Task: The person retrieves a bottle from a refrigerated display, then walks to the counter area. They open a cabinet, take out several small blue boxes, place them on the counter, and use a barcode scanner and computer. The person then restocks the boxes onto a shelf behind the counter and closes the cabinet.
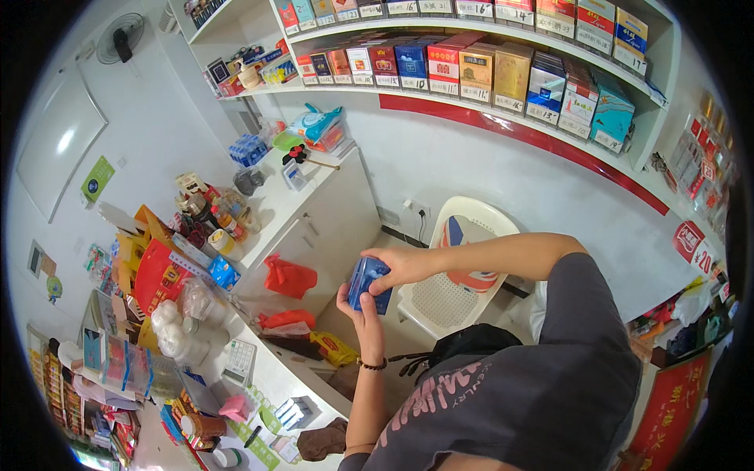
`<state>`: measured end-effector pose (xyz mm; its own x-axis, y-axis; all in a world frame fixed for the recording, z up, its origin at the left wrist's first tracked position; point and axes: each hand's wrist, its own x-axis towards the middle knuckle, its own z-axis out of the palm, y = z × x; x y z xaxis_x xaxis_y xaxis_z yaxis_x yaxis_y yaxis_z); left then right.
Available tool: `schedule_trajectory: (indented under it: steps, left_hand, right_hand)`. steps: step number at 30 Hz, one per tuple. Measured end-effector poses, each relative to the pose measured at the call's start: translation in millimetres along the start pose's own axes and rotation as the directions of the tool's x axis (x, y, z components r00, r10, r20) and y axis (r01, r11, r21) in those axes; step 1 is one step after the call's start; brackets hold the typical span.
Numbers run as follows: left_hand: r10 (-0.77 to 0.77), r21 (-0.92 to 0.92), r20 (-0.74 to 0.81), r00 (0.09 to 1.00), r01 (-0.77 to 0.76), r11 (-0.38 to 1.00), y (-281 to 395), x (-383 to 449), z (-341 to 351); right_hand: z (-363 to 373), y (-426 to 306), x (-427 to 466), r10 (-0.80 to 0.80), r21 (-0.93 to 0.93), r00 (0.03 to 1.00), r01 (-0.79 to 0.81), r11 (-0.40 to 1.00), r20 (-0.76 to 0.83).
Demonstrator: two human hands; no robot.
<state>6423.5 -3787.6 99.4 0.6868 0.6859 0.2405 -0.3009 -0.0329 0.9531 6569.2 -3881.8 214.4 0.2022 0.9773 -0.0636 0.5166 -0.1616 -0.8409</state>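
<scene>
Both hands hold blue cigarette packs (pixel 367 285) in front of my body. My left hand (pixel 366 329), with a beaded bracelet on its wrist, grips them from the near side with the thumb on the front. From the other side my right hand (pixel 403 268) closes over the top edge, its thumb pressed on the front face. The packs look stacked together; fingers hide part of them, so I cannot tell how many there are. Behind the hands stands a cream plastic chair (pixel 439 297) with a patterned cushion (pixel 465 235) against its backrest.
Shelves (pixel 471 97) packed with cigarette packs and handwritten price tags run along the wall. To the left, a white counter (pixel 318 377) carries a calculator (pixel 240 360), jars and boxes. A red plastic bag (pixel 290 277) hangs at the cabinet (pixel 336 218). A wall fan (pixel 122 44) is at upper left.
</scene>
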Motion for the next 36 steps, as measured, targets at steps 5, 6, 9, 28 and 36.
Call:
schedule_trajectory:
  steps: [5,6,9,28,36]
  left_hand:
    - [0.015,-0.108,0.061,0.998,-0.009,0.994,14.0,28.2,38.9]
    - [0.012,-0.114,0.111,0.994,0.001,0.993,23.9,33.9,41.4]
    - [0.087,-0.165,0.238,0.967,-0.047,0.985,35.8,46.9,61.2]
    - [-0.23,-0.268,0.197,0.953,0.278,0.923,-32.3,115.5,9.8]
    - [-0.414,-0.306,0.193,0.89,0.456,0.836,-55.8,122.8,-18.0]
  right_hand:
    - [-41.2,-8.0,-10.7,-0.067,-0.052,0.988,0.06,0.997,-0.136]
    - [-50.8,-15.1,-9.6,-0.069,-0.111,0.986,0.053,0.992,-0.149]
    - [-91.7,-35.9,-16.9,-0.045,-0.071,0.99,0.036,0.997,-0.133]
    - [-290.0,-158.0,9.9,0.016,-0.63,0.747,-0.571,0.526,-0.665]
    - [-307.3,-132.4,21.1,-0.059,-0.625,0.663,-0.666,0.407,-0.746]
